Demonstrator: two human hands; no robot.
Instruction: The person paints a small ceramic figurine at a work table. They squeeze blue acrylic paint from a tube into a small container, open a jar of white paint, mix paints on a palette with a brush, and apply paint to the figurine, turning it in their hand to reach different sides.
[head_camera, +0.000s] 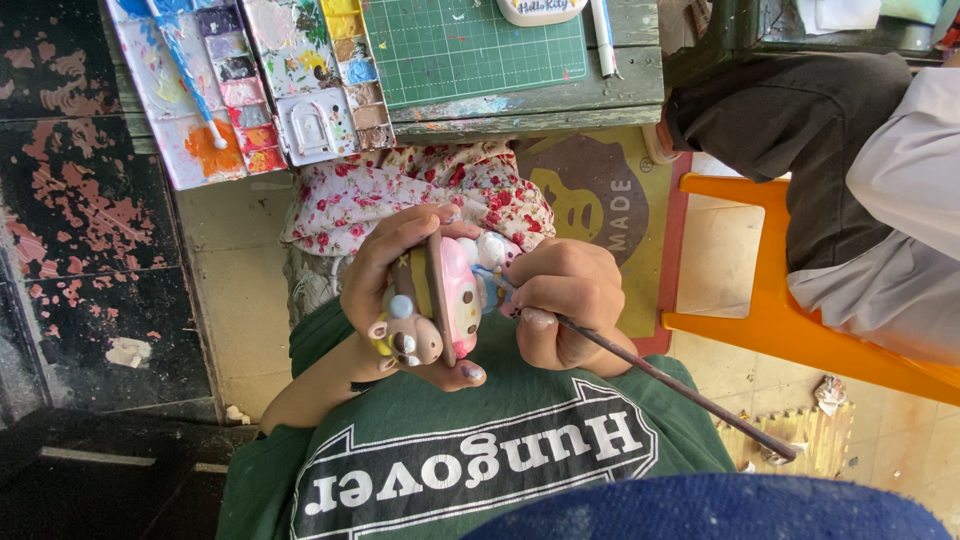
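Observation:
My left hand (395, 265) grips a small painted figurine (440, 305), with a pink and white character on one side and a brown animal head at the bottom. My right hand (565, 300) holds a thin brown paintbrush (680, 385) like a pen, its tip touching the figurine's pink side. The brush handle slants down to the right. Both hands are over my lap, above a floral cloth (420, 190) and my green printed shirt (480, 460).
A worn wooden table (560, 100) carries a green cutting mat (470, 45), a paint-smeared palette (250, 80) with a blue brush (190, 75) on it, and a white pen (603, 40). Another person in a white top sits on an orange stool (780, 320) at right.

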